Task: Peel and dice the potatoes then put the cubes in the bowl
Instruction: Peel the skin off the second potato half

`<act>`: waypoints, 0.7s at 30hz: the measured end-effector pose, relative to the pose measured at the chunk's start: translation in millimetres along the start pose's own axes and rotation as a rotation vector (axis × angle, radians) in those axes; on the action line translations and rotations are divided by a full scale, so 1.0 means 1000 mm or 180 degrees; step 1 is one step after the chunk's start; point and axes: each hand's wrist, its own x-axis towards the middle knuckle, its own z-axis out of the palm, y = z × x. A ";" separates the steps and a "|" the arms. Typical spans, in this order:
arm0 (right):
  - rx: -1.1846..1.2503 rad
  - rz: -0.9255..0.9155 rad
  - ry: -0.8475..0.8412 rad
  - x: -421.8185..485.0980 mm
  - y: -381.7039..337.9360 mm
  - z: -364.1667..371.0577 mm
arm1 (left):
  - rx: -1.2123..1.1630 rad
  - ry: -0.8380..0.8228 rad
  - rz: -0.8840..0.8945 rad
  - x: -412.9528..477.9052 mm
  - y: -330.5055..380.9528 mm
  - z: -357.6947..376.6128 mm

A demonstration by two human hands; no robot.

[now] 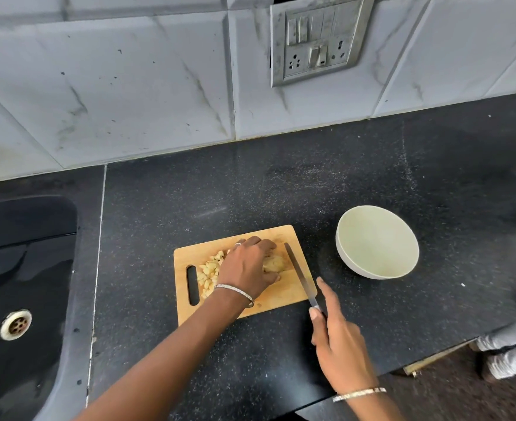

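Peeled potato chunk (274,263) on my wooden board (281,291), diced cubes (208,273) piled left, pale bowl (377,242) sitting right.

You have a black speckled surface (281,183) ahead, with a dark sink (22,268) at its left end and a round metal drain (16,325) in the basin. Behind runs a grey marbled tile wall (114,86), and a grimy switch-and-socket panel (317,41) sits in it.
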 end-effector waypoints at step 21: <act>-0.0103 -0.0389 0.0308 0.022 -0.013 0.014 | -0.0174 0.0252 -0.0046 -0.007 -0.002 0.002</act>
